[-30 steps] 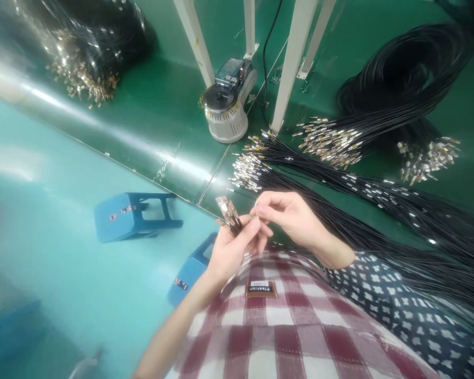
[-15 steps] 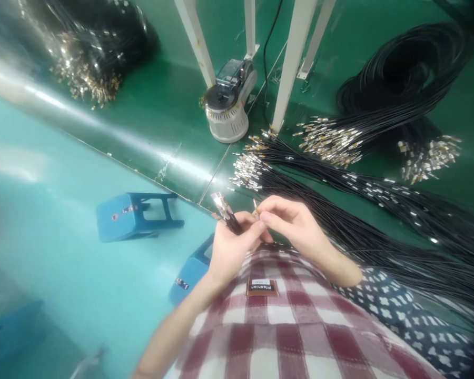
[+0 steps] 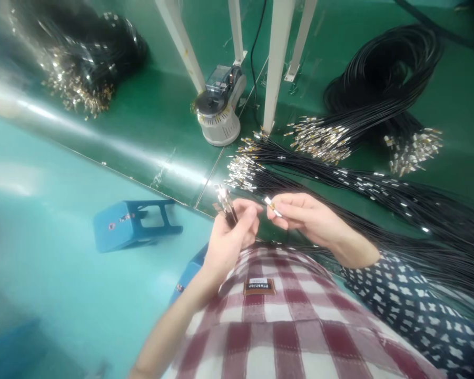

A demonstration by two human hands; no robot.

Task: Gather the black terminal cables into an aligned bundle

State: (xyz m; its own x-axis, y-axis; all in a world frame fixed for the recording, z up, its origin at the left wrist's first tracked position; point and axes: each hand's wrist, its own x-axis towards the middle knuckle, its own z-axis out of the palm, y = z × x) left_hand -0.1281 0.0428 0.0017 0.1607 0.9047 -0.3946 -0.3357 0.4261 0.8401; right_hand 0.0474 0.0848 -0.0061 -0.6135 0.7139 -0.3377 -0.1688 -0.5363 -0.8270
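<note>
A small bundle of cables (image 3: 226,204) is clasped in the left hand (image 3: 229,239), its metal ends upward. A single connector (image 3: 273,206) is pinched by the right hand (image 3: 314,220) just beside it, near the bench (image 3: 154,121) edge.

- Connector bundle (image 3: 224,201) in left hand (image 3: 229,239); single connector (image 3: 274,207) just right, in right hand (image 3: 312,218).
- Behind grip: cable ends (image 3: 243,171), then tape dispenser (image 3: 218,113), on table (image 3: 142,121).
- Left of grip: stool (image 3: 132,223).

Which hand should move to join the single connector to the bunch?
Probably right: the right hand pinches one connector, tip aimed at the bunch that the left hand grips in a fist.
</note>
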